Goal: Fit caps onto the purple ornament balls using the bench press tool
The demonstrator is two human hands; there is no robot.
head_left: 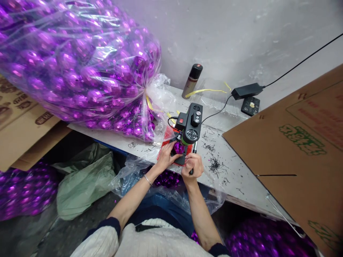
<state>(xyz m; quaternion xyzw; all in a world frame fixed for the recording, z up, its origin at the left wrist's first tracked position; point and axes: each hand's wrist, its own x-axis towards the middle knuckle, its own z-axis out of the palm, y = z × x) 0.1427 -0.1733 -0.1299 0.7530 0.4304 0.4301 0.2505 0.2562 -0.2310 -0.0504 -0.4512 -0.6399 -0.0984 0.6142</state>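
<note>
A shiny purple faceted ball (179, 147) sits under the head of a small black bench drill press (193, 123). My left hand (166, 157) holds the ball from its left side, thumb in front and fingers behind. To the right, my right hand (193, 166) is closed around the machine's lever handle (191, 172), whose black end shows below my fist. Red material (168, 135) lies beneath the machine's base. The drill tip and the ball's top are partly hidden by the machine head.
A big clear bag of purple balls (88, 67) lies at the left. Behind the machine stand a spray can (192, 80) and a power adapter (247, 91). Cardboard boxes (302, 142) rise at the right. Dark shavings (214, 164) litter the table (235, 175).
</note>
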